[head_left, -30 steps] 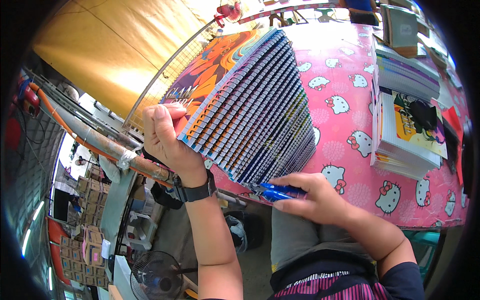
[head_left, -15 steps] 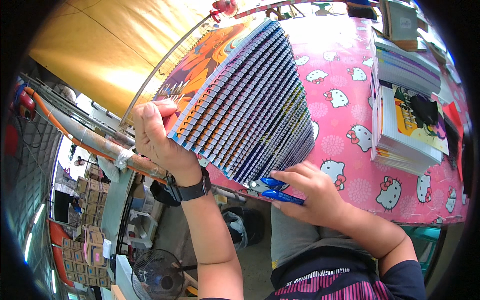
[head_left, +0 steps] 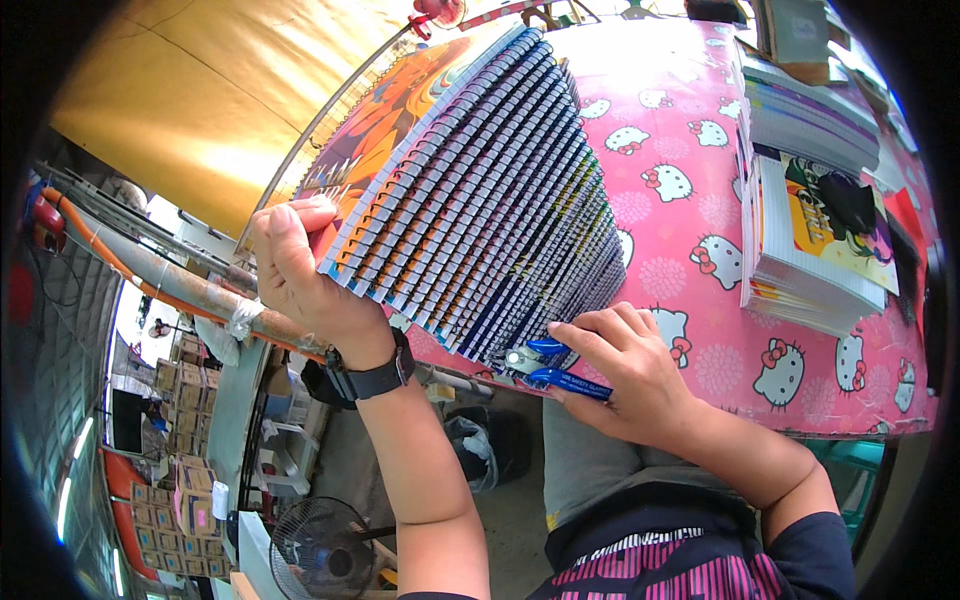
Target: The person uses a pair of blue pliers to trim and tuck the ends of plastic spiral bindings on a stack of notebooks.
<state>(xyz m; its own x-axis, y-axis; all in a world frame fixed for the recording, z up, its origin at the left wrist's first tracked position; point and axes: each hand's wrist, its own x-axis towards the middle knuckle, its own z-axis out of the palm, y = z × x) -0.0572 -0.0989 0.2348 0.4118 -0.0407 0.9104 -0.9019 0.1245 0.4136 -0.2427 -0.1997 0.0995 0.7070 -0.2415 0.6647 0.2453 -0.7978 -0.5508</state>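
A tall stack of wire-bound notebooks (head_left: pixel 455 215) leans in front of me, its spiral spines facing me in close rows. The top notebook has an orange illustrated cover (head_left: pixel 385 110). My left hand (head_left: pixel 300 265), with a dark watch on the wrist, is closed round the near left corner of the upper notebooks, thumb on the cover. In my right hand (head_left: pixel 635 375) is a pair of blue-handled pliers (head_left: pixel 570 381), handles spread apart. The metal head of the pliers is at the lower spine ends, near the table edge. Its jaw tips are too small to make out.
A pink cartoon-cat tablecloth (head_left: pixel 715 375) covers the table. Stacks of unbound paper and covers (head_left: pixel 815 260) stand at the right. Left of the table run a pipe (head_left: pixel 190 285) and an orange hose. Below are a black bin (head_left: pixel 490 450) and a fan (head_left: pixel 320 550). Cartons (head_left: pixel 175 520) stand farther left.
The pliers' handles have opened wider and my right fingers have lifted a little. The left hand keeps its hold on the notebooks; the whole view has shifted slightly.
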